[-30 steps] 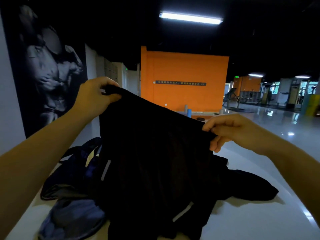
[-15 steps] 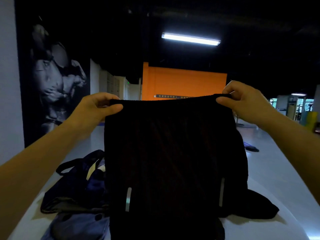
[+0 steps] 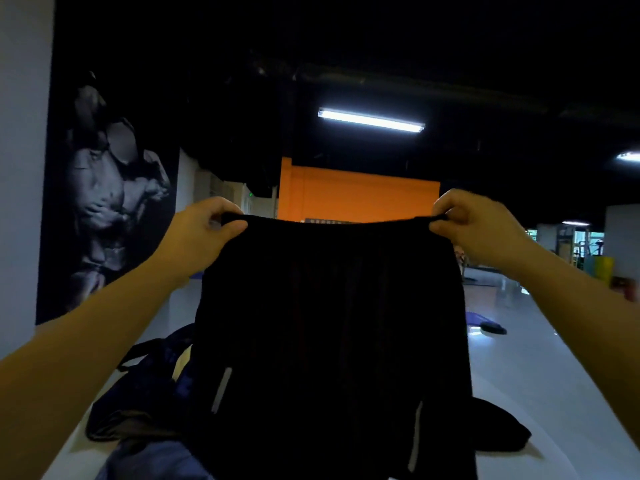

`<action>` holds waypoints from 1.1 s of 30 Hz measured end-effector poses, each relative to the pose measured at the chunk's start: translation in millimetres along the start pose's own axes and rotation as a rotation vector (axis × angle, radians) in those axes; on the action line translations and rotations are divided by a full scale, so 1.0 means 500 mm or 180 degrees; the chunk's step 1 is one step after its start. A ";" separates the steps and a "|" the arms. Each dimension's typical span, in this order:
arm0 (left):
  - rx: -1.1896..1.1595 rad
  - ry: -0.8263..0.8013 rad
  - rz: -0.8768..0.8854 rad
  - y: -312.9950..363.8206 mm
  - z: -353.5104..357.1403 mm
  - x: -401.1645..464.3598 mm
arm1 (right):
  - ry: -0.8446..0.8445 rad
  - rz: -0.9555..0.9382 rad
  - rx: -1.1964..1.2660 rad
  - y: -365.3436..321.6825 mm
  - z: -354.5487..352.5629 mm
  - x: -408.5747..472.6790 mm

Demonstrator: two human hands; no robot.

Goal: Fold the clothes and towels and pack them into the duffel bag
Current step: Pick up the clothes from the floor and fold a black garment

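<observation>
Head view: two hands hold one pair of black shorts [image 3: 332, 327] up in the air above a white bench [image 3: 554, 465]. The left hand [image 3: 197, 233] pinches the left end of the waistband and the right hand [image 3: 481, 230] pinches the right end, so the waistband is pulled straight between them. The shorts hang flat and dark, with two pale reflective strips near the lower hem, one on each side. Below and left of the shorts, one dark blue duffel bag [image 3: 145, 386] lies slumped on the bench with a strap looped out; something pale shows at its mouth, and what it is cannot be told. In front of the bag lies a bluish cloth [image 3: 152, 462]. Another black garment [image 3: 498, 431] lies on the bench below and right of the shorts. Behind the shorts stands one orange wall [image 3: 356, 195], with one ceiling light [image 3: 370, 120] above it.
</observation>
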State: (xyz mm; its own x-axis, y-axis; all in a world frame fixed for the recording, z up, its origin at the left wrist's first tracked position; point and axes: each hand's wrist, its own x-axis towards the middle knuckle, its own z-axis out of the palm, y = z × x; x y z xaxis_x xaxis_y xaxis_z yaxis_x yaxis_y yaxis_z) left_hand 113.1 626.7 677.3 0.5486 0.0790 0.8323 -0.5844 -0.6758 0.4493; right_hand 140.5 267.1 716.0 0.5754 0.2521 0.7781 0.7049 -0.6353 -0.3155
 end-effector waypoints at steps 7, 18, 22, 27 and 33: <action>-0.1229 -0.0455 -0.0705 0.033 -0.026 -0.034 | 0.0028 0.0011 -0.0149 -0.028 -0.030 -0.024; -0.1477 -0.1641 -0.0422 0.048 -0.082 -0.068 | -0.1680 0.0348 0.0351 -0.073 -0.110 -0.084; -0.1512 -0.2030 -0.0389 0.048 -0.091 -0.066 | -0.1863 0.0371 0.0114 -0.077 -0.123 -0.077; -0.1632 -0.2423 -0.0692 0.043 -0.083 -0.074 | -0.2014 -0.0017 -0.1535 -0.067 -0.103 -0.071; -0.1484 -0.2611 -0.0953 0.022 -0.031 -0.079 | -0.2184 -0.0299 -0.2185 -0.003 -0.046 -0.059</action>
State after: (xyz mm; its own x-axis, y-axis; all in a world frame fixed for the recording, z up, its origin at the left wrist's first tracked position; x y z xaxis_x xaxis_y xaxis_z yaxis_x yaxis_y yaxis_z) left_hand 75.7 627.4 654.4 0.8535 -0.4516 0.2599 -0.4343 -0.3408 0.8338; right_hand 112.9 243.6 706.0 0.7989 0.5558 0.2299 0.4904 -0.8232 0.2860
